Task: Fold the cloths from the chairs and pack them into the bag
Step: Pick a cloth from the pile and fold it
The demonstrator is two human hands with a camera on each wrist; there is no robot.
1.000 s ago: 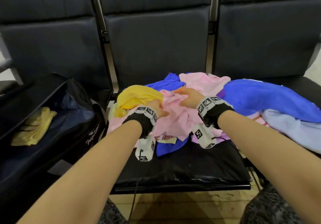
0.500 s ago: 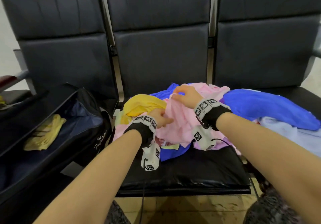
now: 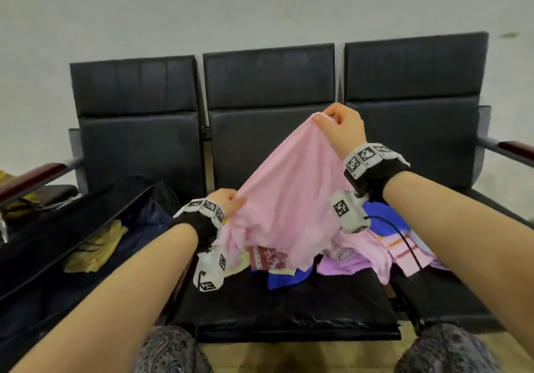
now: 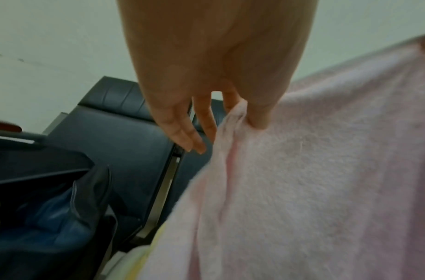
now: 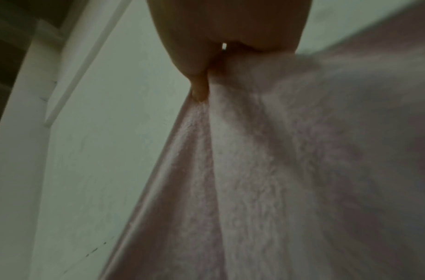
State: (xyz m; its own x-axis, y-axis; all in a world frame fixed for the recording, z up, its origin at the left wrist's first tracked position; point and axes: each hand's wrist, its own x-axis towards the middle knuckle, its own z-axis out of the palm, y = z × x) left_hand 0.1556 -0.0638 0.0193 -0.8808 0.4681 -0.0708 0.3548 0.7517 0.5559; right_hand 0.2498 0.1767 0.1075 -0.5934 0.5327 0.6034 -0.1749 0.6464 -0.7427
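A pink cloth [image 3: 291,199] hangs stretched between my hands above the middle chair seat. My right hand [image 3: 338,125] pinches one corner high up in front of the backrest; the right wrist view shows its fingers [image 5: 199,89] closed on the pink cloth [image 5: 290,170]. My left hand [image 3: 231,200] pinches another edge lower at the left; in the left wrist view thumb and forefinger hold the pink cloth [image 4: 314,180] while the other fingers [image 4: 182,136] hang loose. Under it lies a pile of cloths [image 3: 361,257], blue, purple, yellow and patterned. The open dark bag [image 3: 57,257] on the left chair holds a folded yellow cloth [image 3: 95,248].
Three black chairs [image 3: 268,83] stand in a row against a pale wall. Armrests [image 3: 34,176] with red tops stick out at both ends. A black cable [image 3: 404,242] runs from my right wrist camera over the pile. My patterned knees are at the bottom edge.
Both hands have lifted the pink cloth off the pile; the right hand rose high, the left stayed lower at the left. The view tilted up to show the wall.
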